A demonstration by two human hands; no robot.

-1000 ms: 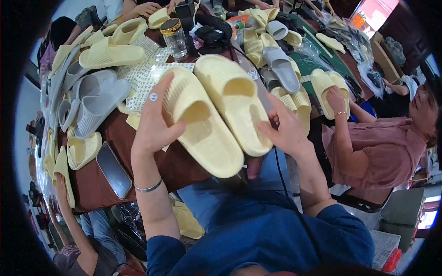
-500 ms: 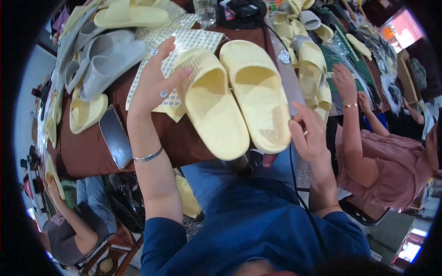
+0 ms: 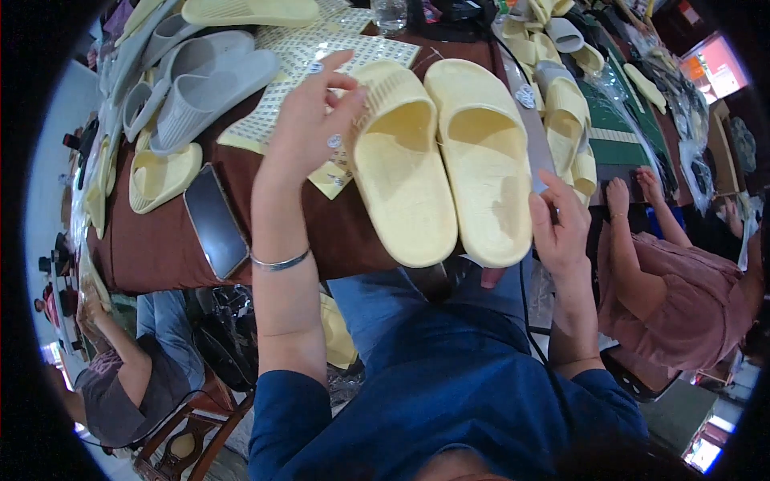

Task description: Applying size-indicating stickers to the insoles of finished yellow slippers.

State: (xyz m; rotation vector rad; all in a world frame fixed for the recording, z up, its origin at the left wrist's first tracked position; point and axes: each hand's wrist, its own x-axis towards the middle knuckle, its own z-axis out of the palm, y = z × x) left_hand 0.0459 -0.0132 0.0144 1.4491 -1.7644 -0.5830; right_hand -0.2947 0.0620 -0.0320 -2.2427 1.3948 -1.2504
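A pair of pale yellow slide slippers lies side by side at the table's front edge, toes away from me: a left slipper [image 3: 409,216] and a right slipper [image 3: 491,200]. My left hand [image 3: 303,128] is beside the left slipper's ribbed strap, fingers bent and apart, thumb by the strap's side. Small round shiny stickers [image 3: 334,141] cling to it. My right hand [image 3: 564,224] is at the right slipper's outer edge with fingers loosely parted; whether it touches is unclear. Behind my left hand lie sticker sheets [image 3: 277,104] with rows of small printed marks.
Grey slippers [image 3: 200,96] and a yellow slipper [image 3: 164,176] sit to the left, near a phone [image 3: 216,220]. A glass [image 3: 390,14] stands at the back. More slippers [image 3: 565,112] are stacked to the right. People work on both sides; a cable [image 3: 525,297] hangs at the front.
The slipper pair and both hands appear farther right and slightly up, partly because the view has shifted. My left fingers are more bent. The co-worker on the right has lowered a hand.
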